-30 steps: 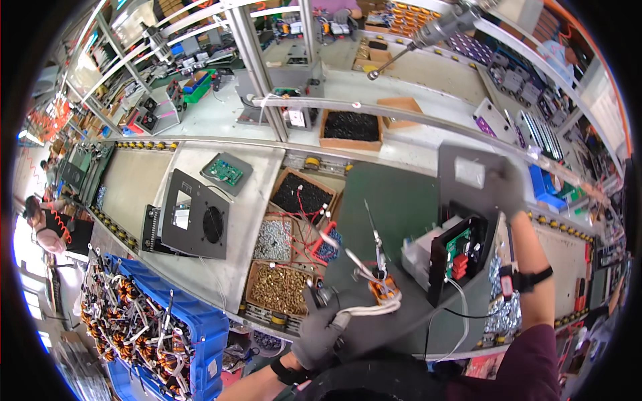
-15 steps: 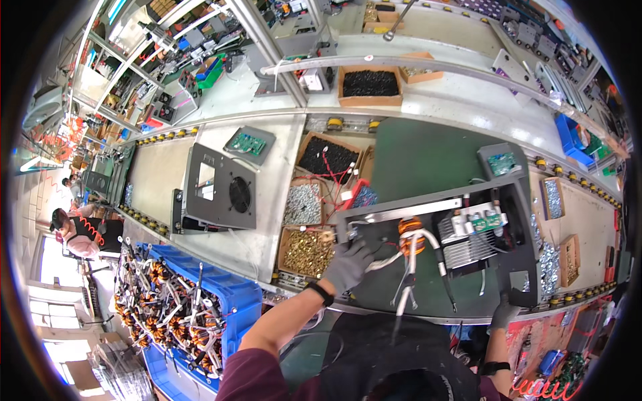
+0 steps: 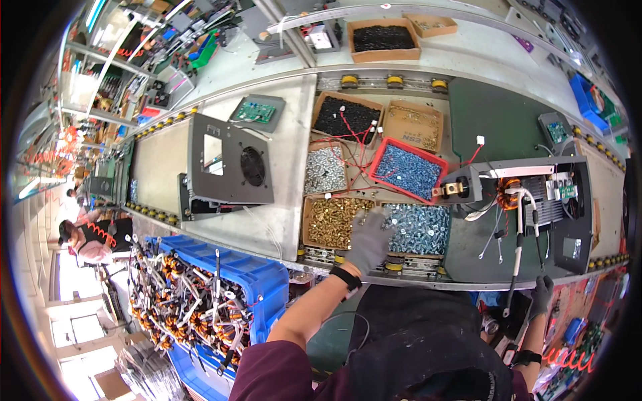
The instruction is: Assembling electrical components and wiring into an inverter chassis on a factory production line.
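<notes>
My left hand [image 3: 370, 244], in a grey glove, is over the line between a box of brass-coloured nuts [image 3: 334, 230] and a box of bluish-silver screws [image 3: 421, 230]. Its fingers look stretched out and slightly smeared, with nothing visible in them. At the bench's front edge, close to the near side of an open dark-grey metal case [image 3: 574, 248], is my right hand [image 3: 540, 297], its fingers partly hidden. Inside the case are an orange-wound copper coil [image 3: 509, 194], a finned heat sink [image 3: 537, 200] and a green circuit board [image 3: 567, 192]. White cables [image 3: 518, 250] hang over its near side.
A red tray of blue screws [image 3: 408, 170], a box of black screws [image 3: 344, 120] and a box of silver parts [image 3: 326, 168] stand behind. Left sits another grey case with a fan [image 3: 231, 160]. A blue crate [image 3: 267, 294] of wound coils stands front left.
The open case has slid right, uncovering the screw boxes. My left hand has left its left end and now hovers over the boxes. My right hand has shifted right.
</notes>
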The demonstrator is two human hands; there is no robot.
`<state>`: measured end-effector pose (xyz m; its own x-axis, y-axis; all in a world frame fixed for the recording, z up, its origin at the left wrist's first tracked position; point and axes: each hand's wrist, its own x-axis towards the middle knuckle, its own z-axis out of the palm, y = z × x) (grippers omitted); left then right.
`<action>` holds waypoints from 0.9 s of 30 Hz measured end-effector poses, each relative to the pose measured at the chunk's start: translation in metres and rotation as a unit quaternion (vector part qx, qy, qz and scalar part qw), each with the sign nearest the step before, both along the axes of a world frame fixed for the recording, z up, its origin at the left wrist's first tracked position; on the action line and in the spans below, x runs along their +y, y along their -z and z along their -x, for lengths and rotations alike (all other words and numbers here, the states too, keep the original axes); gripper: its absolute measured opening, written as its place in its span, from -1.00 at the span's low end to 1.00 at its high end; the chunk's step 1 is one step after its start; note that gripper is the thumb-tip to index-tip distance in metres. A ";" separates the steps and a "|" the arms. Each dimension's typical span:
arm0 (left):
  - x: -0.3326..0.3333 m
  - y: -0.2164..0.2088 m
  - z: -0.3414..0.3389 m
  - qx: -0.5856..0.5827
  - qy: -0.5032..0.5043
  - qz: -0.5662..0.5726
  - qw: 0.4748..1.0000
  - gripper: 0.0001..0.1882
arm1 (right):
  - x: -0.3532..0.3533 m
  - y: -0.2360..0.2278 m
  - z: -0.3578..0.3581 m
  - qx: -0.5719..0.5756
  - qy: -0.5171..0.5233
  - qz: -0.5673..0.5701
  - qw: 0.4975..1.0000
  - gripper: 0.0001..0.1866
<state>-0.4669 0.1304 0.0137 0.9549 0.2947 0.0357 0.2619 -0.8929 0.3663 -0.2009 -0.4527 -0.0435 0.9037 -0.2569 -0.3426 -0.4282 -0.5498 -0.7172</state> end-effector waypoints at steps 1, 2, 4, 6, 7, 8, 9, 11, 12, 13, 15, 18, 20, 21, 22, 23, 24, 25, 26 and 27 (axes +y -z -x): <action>0.015 0.010 -0.005 -0.028 -0.045 -0.004 0.999 -0.76 | 0.008 -0.011 0.012 0.001 -0.003 -0.037 0.999 -0.57; 0.025 0.019 -0.012 -0.043 -0.042 0.001 0.998 -0.74 | 0.017 -0.023 0.023 0.010 -0.006 -0.059 0.998 -0.59; 0.039 0.033 -0.037 -0.011 -0.023 0.010 1.000 -0.70 | 0.038 -0.048 0.044 0.030 -0.013 -0.099 0.995 -0.63; 0.038 0.040 -0.076 0.007 -0.006 0.020 1.000 -0.72 | 0.054 -0.072 0.067 0.012 -0.039 -0.140 0.989 -0.72; 0.035 0.040 -0.097 0.019 0.006 0.027 0.999 -0.73 | 0.060 -0.079 0.077 -0.008 -0.052 -0.144 0.988 -0.72; 0.031 0.039 -0.117 0.067 -0.001 0.013 0.998 -0.75 | 0.063 -0.084 0.087 -0.036 -0.082 -0.160 0.983 -0.73; 0.028 0.037 -0.134 0.111 -0.007 0.000 0.994 -0.76 | 0.062 -0.089 0.096 -0.037 -0.093 -0.130 0.986 -0.73; 0.025 0.034 -0.160 0.151 -0.022 -0.015 0.988 -0.78 | 0.054 -0.091 0.110 -0.064 -0.090 -0.100 0.989 -0.76; 0.025 0.033 -0.166 0.149 -0.030 -0.014 0.988 -0.78 | 0.047 -0.091 0.119 -0.017 -0.036 -0.118 0.992 -0.76; 0.024 0.032 -0.169 0.138 -0.040 -0.013 0.990 -0.77 | 0.039 -0.088 0.123 -0.022 -0.023 -0.103 0.994 -0.76; 0.016 0.032 -0.155 0.054 -0.050 0.004 0.997 -0.77 | 0.021 -0.080 0.131 -0.008 0.012 -0.118 0.993 -0.75; -0.013 0.030 -0.104 0.023 -0.039 0.069 0.997 -0.75 | -0.012 -0.063 0.134 0.017 0.085 -0.100 0.991 -0.90; -0.040 0.030 -0.077 0.082 -0.073 0.074 0.991 -0.81 | -0.044 -0.051 0.127 0.038 0.149 -0.054 0.987 -0.87; -0.052 0.028 -0.067 0.067 -0.094 0.063 0.991 -0.82 | -0.065 -0.045 0.121 0.058 0.178 -0.053 0.981 -0.79; -0.061 0.028 -0.063 0.083 -0.131 0.053 0.987 -0.83 | -0.085 -0.035 0.109 0.049 0.195 0.033 0.979 -0.64; -0.070 0.029 -0.061 0.072 -0.140 0.043 0.987 -0.82 | -0.114 -0.033 0.093 0.071 0.282 -0.091 0.953 -0.56; -0.075 0.029 -0.058 0.082 -0.163 0.033 0.983 -0.81 | -0.139 -0.023 0.075 0.089 0.354 -0.180 0.914 -0.55; -0.076 0.027 -0.052 0.107 -0.204 0.004 0.973 -0.80 | -0.167 -0.017 0.059 0.075 0.389 -0.196 0.897 -0.54; -0.075 0.027 -0.050 0.131 -0.242 -0.018 0.961 -0.76 | -0.193 -0.008 0.043 0.102 0.461 -0.242 0.847 -0.53; -0.071 0.025 -0.046 0.120 -0.267 -0.017 0.956 -0.74 | -0.219 0.000 0.026 0.095 0.454 -0.294 0.836 -0.51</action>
<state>-0.4213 0.0597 -0.0118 0.6506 0.7449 -0.1480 0.7566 -0.6188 0.2116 -0.2268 -0.6719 -0.0432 0.3428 -0.5439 -0.7659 -0.6136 0.4877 -0.6210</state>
